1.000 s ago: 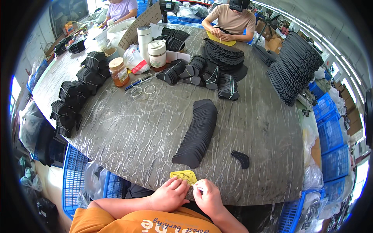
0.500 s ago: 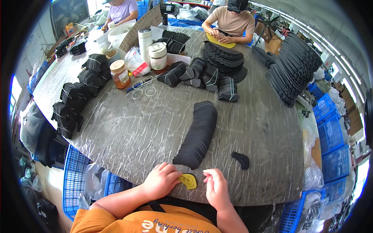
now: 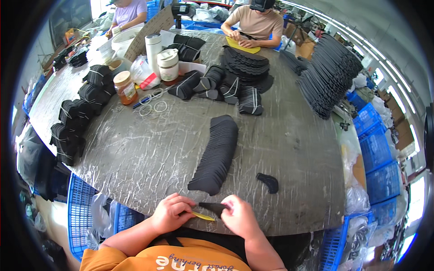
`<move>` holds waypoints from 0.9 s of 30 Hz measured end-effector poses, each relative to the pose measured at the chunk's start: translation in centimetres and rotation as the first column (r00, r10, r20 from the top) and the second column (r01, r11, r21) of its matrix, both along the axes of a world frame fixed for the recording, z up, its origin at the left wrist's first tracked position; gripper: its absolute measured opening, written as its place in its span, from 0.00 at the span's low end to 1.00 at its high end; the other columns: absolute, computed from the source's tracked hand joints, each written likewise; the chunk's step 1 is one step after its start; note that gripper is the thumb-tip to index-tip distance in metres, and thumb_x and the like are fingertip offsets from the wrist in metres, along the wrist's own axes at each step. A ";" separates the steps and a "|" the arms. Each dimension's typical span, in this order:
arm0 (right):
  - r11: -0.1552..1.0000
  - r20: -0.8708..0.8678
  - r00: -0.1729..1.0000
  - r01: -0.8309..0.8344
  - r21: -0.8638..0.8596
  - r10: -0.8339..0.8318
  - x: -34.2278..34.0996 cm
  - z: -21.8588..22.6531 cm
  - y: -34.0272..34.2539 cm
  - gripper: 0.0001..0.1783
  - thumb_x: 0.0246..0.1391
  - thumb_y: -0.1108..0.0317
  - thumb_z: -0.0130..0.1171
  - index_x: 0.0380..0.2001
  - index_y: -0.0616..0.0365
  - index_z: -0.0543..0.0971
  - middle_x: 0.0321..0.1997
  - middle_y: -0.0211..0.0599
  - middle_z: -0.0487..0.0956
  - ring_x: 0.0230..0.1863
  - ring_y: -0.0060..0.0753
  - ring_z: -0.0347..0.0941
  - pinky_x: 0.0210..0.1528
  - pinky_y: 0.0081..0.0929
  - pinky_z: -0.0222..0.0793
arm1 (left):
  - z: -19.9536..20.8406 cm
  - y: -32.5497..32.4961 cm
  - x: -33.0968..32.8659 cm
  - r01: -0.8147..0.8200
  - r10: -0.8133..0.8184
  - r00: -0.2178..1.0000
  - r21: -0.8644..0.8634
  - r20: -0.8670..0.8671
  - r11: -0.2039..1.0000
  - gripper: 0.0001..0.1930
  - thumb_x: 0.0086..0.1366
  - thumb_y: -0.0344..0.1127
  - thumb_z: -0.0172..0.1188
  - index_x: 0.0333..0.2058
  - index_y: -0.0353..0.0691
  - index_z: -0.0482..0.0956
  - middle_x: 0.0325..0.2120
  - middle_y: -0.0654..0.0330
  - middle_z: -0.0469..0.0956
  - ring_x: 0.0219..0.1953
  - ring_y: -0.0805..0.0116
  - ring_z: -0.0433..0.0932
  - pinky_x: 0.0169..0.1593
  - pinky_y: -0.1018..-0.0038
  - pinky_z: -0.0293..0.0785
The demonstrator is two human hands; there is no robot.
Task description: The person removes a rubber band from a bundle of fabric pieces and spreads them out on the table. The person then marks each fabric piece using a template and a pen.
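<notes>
My left hand [image 3: 171, 213] is closed on a thin yellow curved piece [image 3: 204, 217], seen nearly edge-on over the near table edge. Between the fingers and thumb of my right hand [image 3: 241, 218] is a black curved piece [image 3: 211, 207], tilted just above the yellow one. Its left tip comes close to my left fingertips; whether they touch it I cannot tell. Just beyond my hands lies a long overlapping row of black curved pieces [image 3: 216, 153]. One loose black curved piece [image 3: 267, 183] rests to the right of that row.
Banded black bundles [image 3: 70, 140] line the table's left side. A honey-coloured jar [image 3: 125, 88], rings and scissors [image 3: 148, 103], a white tumbler [image 3: 168, 66] and more bundles [image 3: 250, 100] stand farther back. A tall black stack [image 3: 327, 77] leans at right. Across the table a person [image 3: 255, 22] handles a yellow sheet.
My right hand has moved in and now holds a black piece beside the yellow one. The yellow piece has turned from face-up to nearly edge-on. The whole view has shifted slightly.
</notes>
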State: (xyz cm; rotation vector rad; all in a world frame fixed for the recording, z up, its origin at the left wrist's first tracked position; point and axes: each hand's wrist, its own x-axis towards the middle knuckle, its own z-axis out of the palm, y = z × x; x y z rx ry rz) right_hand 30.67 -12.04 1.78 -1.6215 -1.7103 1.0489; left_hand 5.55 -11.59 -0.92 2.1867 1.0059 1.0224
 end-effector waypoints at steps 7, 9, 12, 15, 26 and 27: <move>0.896 0.286 0.865 0.326 0.302 -0.411 9.8 0.9 4.2 0.12 0.48 0.74 0.63 0.38 0.59 0.78 0.36 0.42 0.81 0.36 0.46 0.81 0.37 0.38 0.77 | -0.8 0.2 -0.6 0.058 -0.038 0.989 -0.133 0.146 0.989 0.10 0.50 0.27 0.74 0.27 0.39 0.79 0.33 0.57 0.83 0.33 0.58 0.81 0.37 0.68 0.77; 0.800 0.413 0.762 0.222 0.557 -0.498 8.3 1.5 3.9 0.14 0.48 0.71 0.64 0.40 0.54 0.78 0.42 0.40 0.77 0.38 0.49 0.80 0.38 0.42 0.77 | -1.0 0.2 -0.5 0.047 -0.019 0.984 -0.161 0.176 0.986 0.10 0.51 0.26 0.73 0.27 0.39 0.79 0.32 0.57 0.83 0.32 0.61 0.81 0.37 0.69 0.77; 0.913 0.328 0.929 0.026 0.408 -0.173 2.8 1.9 3.1 0.21 0.47 0.69 0.66 0.47 0.49 0.76 0.45 0.40 0.75 0.40 0.47 0.79 0.39 0.42 0.78 | -1.6 -0.4 -0.7 -0.008 0.087 0.966 -0.309 0.244 0.951 0.09 0.55 0.25 0.72 0.28 0.38 0.78 0.30 0.59 0.82 0.31 0.68 0.81 0.37 0.74 0.76; 0.875 0.436 0.900 -0.192 0.445 -0.024 -2.4 0.7 3.2 0.32 0.42 0.63 0.74 0.53 0.52 0.76 0.52 0.36 0.72 0.51 0.42 0.74 0.46 0.37 0.78 | -2.0 -1.0 -0.9 -0.065 0.287 0.882 -0.506 0.373 0.860 0.08 0.58 0.24 0.71 0.31 0.37 0.78 0.30 0.63 0.82 0.32 0.76 0.80 0.38 0.78 0.76; 0.763 0.401 0.910 -0.183 0.620 -0.108 -2.6 -0.6 1.7 0.23 0.43 0.69 0.72 0.45 0.61 0.80 0.48 0.41 0.80 0.46 0.44 0.77 0.47 0.36 0.77 | -1.9 -0.1 -1.1 0.006 0.541 0.590 -0.674 0.599 0.739 0.09 0.61 0.22 0.67 0.38 0.37 0.77 0.33 0.63 0.82 0.35 0.77 0.80 0.41 0.80 0.77; 0.766 0.395 0.913 -0.181 0.617 -0.102 -2.4 -0.6 0.8 0.23 0.43 0.69 0.72 0.45 0.61 0.80 0.48 0.41 0.80 0.46 0.44 0.77 0.47 0.36 0.77 | -1.7 0.3 -1.0 0.017 0.546 0.583 -0.681 0.602 0.732 0.09 0.61 0.22 0.67 0.39 0.37 0.77 0.33 0.63 0.82 0.35 0.77 0.80 0.41 0.80 0.77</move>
